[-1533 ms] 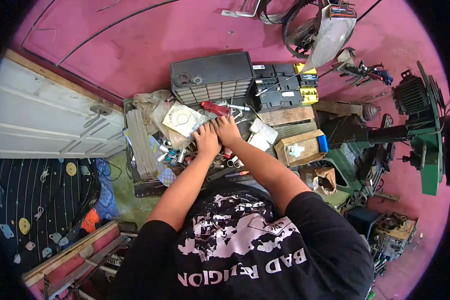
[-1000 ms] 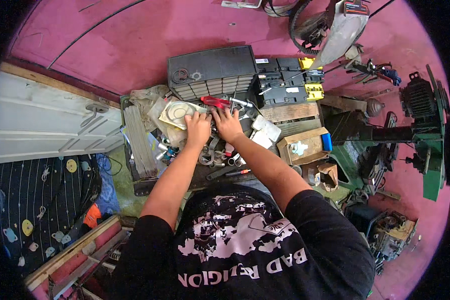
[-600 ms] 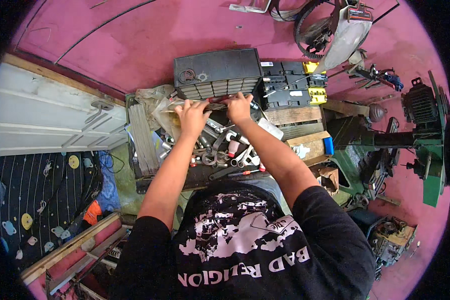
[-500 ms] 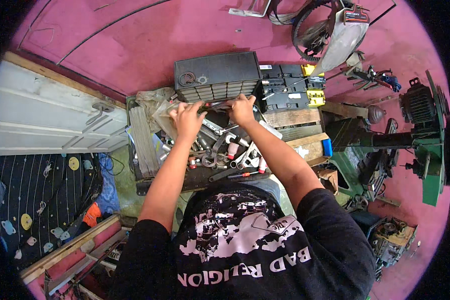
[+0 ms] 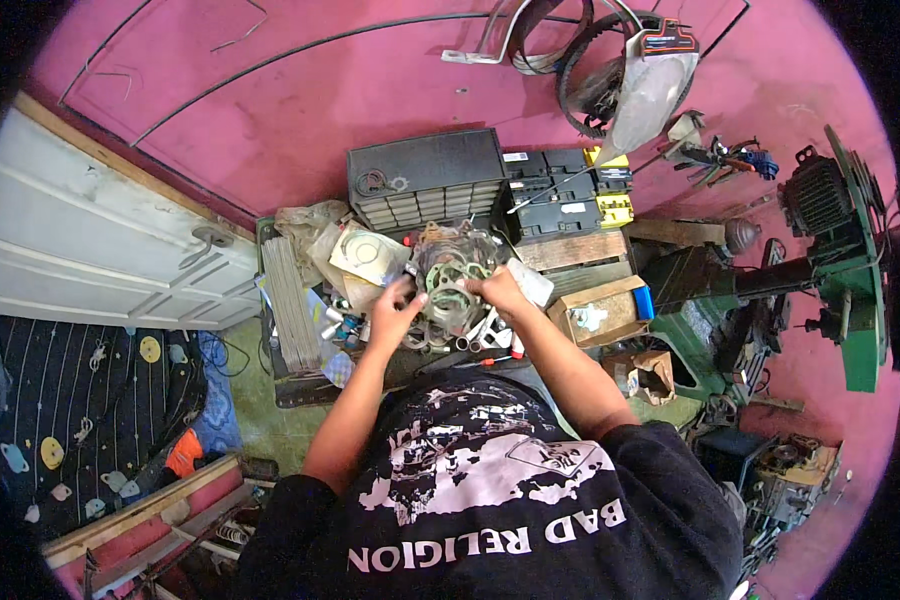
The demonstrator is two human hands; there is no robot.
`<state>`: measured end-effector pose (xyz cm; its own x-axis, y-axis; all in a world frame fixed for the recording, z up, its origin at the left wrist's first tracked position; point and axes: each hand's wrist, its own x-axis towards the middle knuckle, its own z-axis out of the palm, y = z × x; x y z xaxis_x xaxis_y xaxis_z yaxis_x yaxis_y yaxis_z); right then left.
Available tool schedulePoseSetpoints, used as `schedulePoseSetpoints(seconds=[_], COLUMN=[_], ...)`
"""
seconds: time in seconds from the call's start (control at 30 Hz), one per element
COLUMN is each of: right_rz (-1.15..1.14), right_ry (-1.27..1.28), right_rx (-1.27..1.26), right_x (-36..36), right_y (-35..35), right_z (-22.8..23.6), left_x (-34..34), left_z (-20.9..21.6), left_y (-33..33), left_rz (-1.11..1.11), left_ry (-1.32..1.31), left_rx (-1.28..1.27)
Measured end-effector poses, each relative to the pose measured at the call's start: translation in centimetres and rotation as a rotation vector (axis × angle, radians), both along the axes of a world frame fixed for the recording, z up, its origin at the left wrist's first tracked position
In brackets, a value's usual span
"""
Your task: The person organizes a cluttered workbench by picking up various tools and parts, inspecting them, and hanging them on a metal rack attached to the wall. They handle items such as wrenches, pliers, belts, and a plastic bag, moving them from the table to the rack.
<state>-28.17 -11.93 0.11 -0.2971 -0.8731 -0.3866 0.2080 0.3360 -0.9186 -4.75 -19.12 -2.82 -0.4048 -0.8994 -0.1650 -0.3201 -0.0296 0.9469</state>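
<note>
In front of me, over the cluttered bench, I hold a clear bag of flat gaskets (image 5: pixel 452 285); ring and cut-out shapes, some greenish, show through it. My left hand (image 5: pixel 394 312) is closed at the bag's left edge, thumb toward the middle, its fingers slightly blurred. At the right edge my right hand (image 5: pixel 502 292) pinches the bag. Below the bag lie metal tools and sockets (image 5: pixel 462 343), partly covered by it. A pale flat packet with a thin ring on it (image 5: pixel 368 255) rests just beyond my left hand.
A dark cabinet of small drawers (image 5: pixel 425 165) stands at the back, beside black and yellow batteries (image 5: pixel 560 215). Left of the tools is a stack of grey strips (image 5: pixel 290 300). An open wooden box (image 5: pixel 602 312) sits right, near a green drill press (image 5: pixel 832 270). A white door (image 5: pixel 110 230) is left.
Both hands have come nearer to me, bringing the gasket bag from the cabinet front over the tools. The bag now faces up in view, and the pale packet shows. The view has shifted slightly.
</note>
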Motion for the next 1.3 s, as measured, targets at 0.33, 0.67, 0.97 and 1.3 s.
schedulePoseSetpoints(seconds=[0.33,0.67,0.97,1.3], right_rz=[0.084,0.138,0.406,0.458], right_ry=[0.241,0.974,1.438,1.118], right_rx=[0.499,0.722,-0.249,-0.265], right_x=[0.0,0.4,1.9,1.4], right_y=[6.9,8.2,7.9,6.6], right_z=[-8.8,-1.3,1.9,7.0], left_x=[-0.7,-1.1,-1.5,1.5], left_z=[-5.7,-1.9,3.4,10.1], left_y=[5.3,5.3,5.1,2.5], left_rz=[-0.356,-0.228,-0.301,-0.311], left_ry=[-0.515,-0.571,-0.402,-0.094], left_rx=[-0.134,-0.309,-0.456,-0.331])
